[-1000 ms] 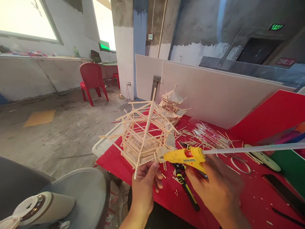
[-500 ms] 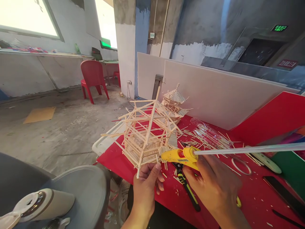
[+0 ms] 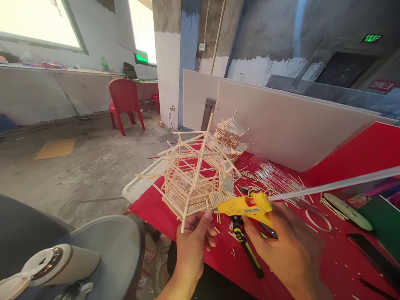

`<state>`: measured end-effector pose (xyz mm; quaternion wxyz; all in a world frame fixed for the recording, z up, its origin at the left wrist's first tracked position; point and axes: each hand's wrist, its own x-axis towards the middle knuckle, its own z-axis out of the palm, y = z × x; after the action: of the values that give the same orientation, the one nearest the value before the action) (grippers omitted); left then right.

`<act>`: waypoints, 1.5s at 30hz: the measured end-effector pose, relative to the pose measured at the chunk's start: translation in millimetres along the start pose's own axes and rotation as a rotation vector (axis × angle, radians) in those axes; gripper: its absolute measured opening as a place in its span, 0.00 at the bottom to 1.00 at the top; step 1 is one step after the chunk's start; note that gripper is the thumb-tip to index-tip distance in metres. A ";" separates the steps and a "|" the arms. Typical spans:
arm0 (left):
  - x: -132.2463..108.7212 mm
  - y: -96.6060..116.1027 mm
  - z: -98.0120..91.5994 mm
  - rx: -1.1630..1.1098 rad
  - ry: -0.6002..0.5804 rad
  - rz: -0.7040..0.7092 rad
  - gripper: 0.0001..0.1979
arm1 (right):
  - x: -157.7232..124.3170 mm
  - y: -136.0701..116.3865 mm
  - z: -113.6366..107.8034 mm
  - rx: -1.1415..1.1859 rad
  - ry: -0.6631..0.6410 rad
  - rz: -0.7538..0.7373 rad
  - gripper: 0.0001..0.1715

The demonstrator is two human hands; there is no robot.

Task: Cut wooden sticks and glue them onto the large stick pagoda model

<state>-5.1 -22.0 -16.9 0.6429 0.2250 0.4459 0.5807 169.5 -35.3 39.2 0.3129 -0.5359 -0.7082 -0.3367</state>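
Note:
My left hand [image 3: 195, 235] is closed at the lower front edge of a wooden-stick pagoda model [image 3: 196, 179], thumb and fingers pinching its base. The model has an open frame of thin sticks with slanting roof ribs and a stacked-stick floor. My right hand [image 3: 281, 237] grips a yellow hot glue gun [image 3: 246, 206], its nozzle pointing left near my left thumb and the model's edge. A long clear glue stick [image 3: 337, 183] sticks out of the gun's back. Beneath the gun, pliers [image 3: 246, 246] with black and yellow-green handles lie on the red table [image 3: 225, 266].
Behind stands a smaller finished stick pagoda [image 3: 231, 129]. Loose sticks and a plastic bag of sticks [image 3: 275, 177] lie at the right, with a tape ring [image 3: 318, 220] and a phone [image 3: 373, 254]. At left, a grey stool [image 3: 121, 241] bears a white bottle [image 3: 67, 262].
The glue gun and my right hand have moved slightly right, the nozzle drawing back from the model, and the glue stick tilts more. My left hand keeps its hold.

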 end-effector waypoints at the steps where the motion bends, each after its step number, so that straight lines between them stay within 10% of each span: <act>1: 1.4 0.2 0.8 0.001 -0.001 -0.001 0.19 | -1.1 2.3 -0.7 -0.001 0.011 0.013 0.16; 45: 6.4 4.2 21.1 0.015 0.138 0.051 0.20 | -25.6 21.6 -0.8 0.211 -0.018 0.170 0.16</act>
<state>9.8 -10.2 -4.9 0.5939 0.2007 0.4876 0.6077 196.3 -45.7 22.2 0.3887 -0.5612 -0.6943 -0.2278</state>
